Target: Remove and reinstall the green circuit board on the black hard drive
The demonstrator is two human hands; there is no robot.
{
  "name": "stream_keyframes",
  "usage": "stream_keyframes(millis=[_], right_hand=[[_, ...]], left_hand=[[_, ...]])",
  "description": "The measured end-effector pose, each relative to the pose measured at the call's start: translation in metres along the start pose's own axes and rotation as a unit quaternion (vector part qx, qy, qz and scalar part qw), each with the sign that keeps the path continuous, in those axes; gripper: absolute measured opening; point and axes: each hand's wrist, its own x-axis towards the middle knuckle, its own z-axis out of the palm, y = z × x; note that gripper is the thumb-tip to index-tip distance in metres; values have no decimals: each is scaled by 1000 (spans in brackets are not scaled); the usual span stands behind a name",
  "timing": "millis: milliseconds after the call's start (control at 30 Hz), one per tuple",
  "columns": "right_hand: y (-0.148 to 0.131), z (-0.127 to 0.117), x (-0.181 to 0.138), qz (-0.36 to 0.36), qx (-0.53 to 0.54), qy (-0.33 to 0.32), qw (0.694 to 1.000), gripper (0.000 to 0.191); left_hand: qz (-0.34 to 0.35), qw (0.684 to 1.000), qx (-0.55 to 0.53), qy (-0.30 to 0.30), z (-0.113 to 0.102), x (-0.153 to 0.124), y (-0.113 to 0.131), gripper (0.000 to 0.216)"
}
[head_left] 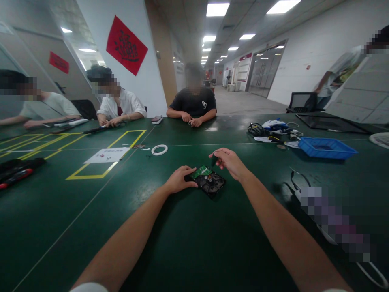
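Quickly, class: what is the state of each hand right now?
Left hand: closed on the left edge of the hard drive.
Right hand: fingers pinched on a small dark tool above the drive.

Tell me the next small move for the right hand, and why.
Probably lower the right hand so the small dark tool it pinches comes down onto the hard drive. The tool's tip hangs just above the drive's green board, seemingly not touching, and the left hand rests against the drive's left edge, holding it flat on the green table.
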Motion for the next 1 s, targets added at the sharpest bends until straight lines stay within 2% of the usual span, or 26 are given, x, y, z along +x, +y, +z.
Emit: stream_keyframes(millis=[200,533,700,1000], right_hand=[[-3,4,-3,12,6,-39,999,24],[-2,3,-3,22,35,-50,998,28],[-2,-1,0,11,-19,-24,999,25],[-2,2,-2,3,-6,-17,1000,19]], left_hand=[[-2,1000,6,-3,0,0,0,82],[7,1000,9,0,0,0,-1,82],[3,1000,7,0,1,-1,-2,83],[-2,1000,0,-3,0,-1,-1,82]])
